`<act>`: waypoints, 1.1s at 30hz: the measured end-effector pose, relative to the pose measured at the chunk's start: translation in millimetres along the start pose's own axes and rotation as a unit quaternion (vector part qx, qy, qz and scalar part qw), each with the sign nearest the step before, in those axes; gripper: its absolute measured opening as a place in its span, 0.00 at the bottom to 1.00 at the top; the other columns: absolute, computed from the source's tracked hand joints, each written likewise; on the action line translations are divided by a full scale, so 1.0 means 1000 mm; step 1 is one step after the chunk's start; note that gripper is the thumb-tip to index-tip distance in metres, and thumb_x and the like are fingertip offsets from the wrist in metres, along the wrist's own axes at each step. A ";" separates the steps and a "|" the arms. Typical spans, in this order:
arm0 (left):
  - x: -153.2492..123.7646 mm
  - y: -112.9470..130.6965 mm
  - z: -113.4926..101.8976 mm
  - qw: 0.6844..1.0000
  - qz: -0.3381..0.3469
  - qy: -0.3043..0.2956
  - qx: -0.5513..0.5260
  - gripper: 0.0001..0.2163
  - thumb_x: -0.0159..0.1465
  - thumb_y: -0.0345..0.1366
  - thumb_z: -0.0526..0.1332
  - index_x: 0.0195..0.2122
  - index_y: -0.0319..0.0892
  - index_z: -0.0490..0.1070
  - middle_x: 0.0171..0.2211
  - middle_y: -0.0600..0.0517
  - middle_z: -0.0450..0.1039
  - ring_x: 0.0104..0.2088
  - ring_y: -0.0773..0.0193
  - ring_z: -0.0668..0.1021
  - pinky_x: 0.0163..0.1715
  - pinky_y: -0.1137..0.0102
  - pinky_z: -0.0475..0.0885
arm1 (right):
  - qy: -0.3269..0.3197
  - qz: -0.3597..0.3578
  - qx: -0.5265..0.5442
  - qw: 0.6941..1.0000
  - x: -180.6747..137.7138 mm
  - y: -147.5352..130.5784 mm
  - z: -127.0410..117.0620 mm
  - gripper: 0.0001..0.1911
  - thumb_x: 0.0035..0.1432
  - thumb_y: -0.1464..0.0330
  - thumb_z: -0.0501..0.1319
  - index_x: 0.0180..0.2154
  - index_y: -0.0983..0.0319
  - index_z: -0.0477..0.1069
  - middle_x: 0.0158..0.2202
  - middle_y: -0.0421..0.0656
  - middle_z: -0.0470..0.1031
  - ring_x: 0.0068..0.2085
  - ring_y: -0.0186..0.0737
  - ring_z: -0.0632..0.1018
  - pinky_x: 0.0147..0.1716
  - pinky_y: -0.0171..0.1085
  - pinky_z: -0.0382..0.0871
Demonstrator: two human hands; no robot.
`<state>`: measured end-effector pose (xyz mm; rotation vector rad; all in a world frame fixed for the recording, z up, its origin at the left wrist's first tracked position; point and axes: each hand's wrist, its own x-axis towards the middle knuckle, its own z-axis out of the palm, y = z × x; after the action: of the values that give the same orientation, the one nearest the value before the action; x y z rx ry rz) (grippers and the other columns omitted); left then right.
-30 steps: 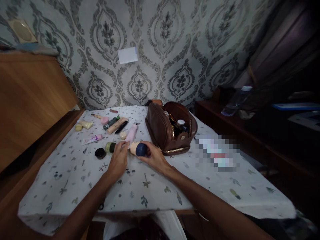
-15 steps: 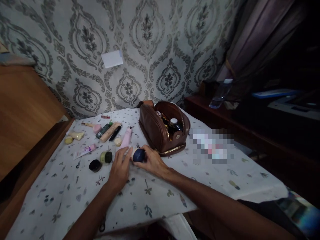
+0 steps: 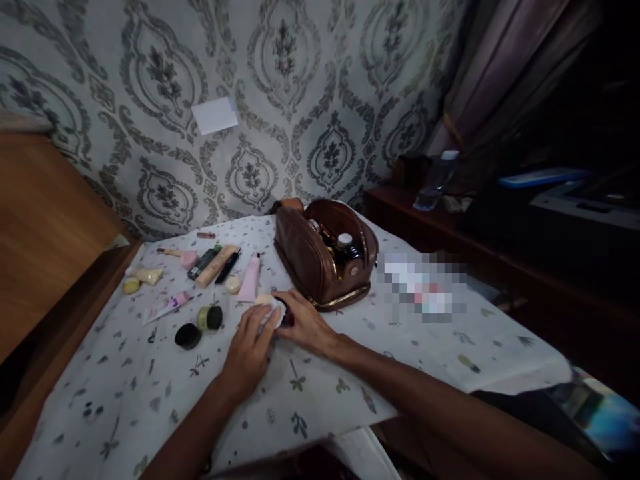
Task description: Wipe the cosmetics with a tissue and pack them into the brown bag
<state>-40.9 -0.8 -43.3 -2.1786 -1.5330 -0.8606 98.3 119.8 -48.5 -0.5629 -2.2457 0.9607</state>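
Both my hands meet on a small cream container with a dark blue cap on the table in front of a brown leather toiletry bag. My left hand wraps its fingers over the cream body. My right hand curls round the dark cap end, which is mostly hidden. The bag stands unzipped with small bottles inside it.
A white leaf-print cloth covers the table. Several cosmetics lie at the left: a pink tube, a black lid, a green jar, a white-pink tube. A wooden headboard stands left, a dark shelf with a water bottle right.
My hands have closed further over the cream container, hiding most of the blue cap. The view has shifted right and slightly down.
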 end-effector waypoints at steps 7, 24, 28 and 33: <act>-0.003 -0.015 0.003 0.995 -0.096 0.006 0.007 0.28 0.67 0.23 0.47 0.68 0.44 0.51 0.55 0.39 0.61 0.56 0.51 0.66 0.54 0.51 0.69 | 0.001 0.031 -0.024 0.999 0.002 -0.002 0.002 0.31 0.47 0.71 0.70 0.54 0.62 0.66 0.45 0.46 0.70 0.39 0.41 0.75 0.41 0.42 0.73; -0.002 -0.014 0.001 0.993 -0.118 0.012 0.017 0.27 0.67 0.23 0.47 0.68 0.44 0.52 0.55 0.39 0.61 0.56 0.51 0.66 0.53 0.51 0.69 | 0.009 0.036 -0.023 0.999 0.003 -0.014 -0.002 0.18 0.51 0.65 0.68 0.43 0.63 0.69 0.35 0.42 0.74 0.35 0.40 0.75 0.38 0.38 0.69; -0.006 -0.020 0.001 0.989 -0.144 0.032 0.026 0.27 0.67 0.24 0.48 0.67 0.44 0.53 0.55 0.39 0.60 0.55 0.51 0.66 0.52 0.51 0.69 | 0.019 0.037 -0.035 0.999 0.002 -0.013 -0.002 0.19 0.51 0.64 0.68 0.43 0.63 0.69 0.38 0.44 0.74 0.38 0.41 0.75 0.40 0.39 0.69; -0.003 -0.009 -0.001 0.998 -0.050 0.022 0.004 0.29 0.66 0.21 0.46 0.68 0.45 0.50 0.55 0.39 0.62 0.57 0.52 0.66 0.55 0.51 0.68 | 0.020 0.038 0.005 0.999 0.001 -0.012 -0.003 0.21 0.55 0.68 0.64 0.51 0.63 0.66 0.38 0.43 0.75 0.38 0.41 0.76 0.41 0.40 0.71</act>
<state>-50.2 -0.3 -45.2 -2.0786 -1.6340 -0.9255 97.4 114.3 -37.7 -0.6616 -2.1964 0.9899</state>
